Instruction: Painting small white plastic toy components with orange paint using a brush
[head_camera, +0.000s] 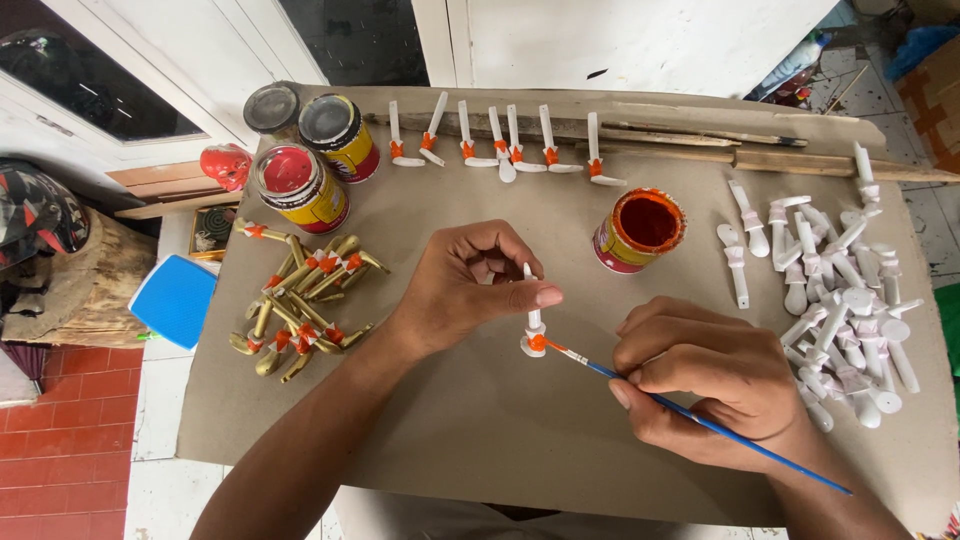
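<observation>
Painting an orange band on a small white carved piece, held over the brown board.

The left hand (470, 285) pinched the white piece (533, 325) upright by its thin stem, thumb and fingertips closed on it, its rounded base just above the brown board (500, 430). The right hand (715, 385) gripped the blue-handled brush (700, 420) like a pen, fingers clamped on the shaft, wrist low near the board, with the orange tip touching the band at the base. A steady result likely called for turning the piece slowly against a still brush. The open can of orange paint (640, 230) stood just beyond the hands, a row of banded pieces (495, 150) behind it, unpainted white pieces (840, 300) to the right, and gold pieces (300, 305) to the left.
</observation>
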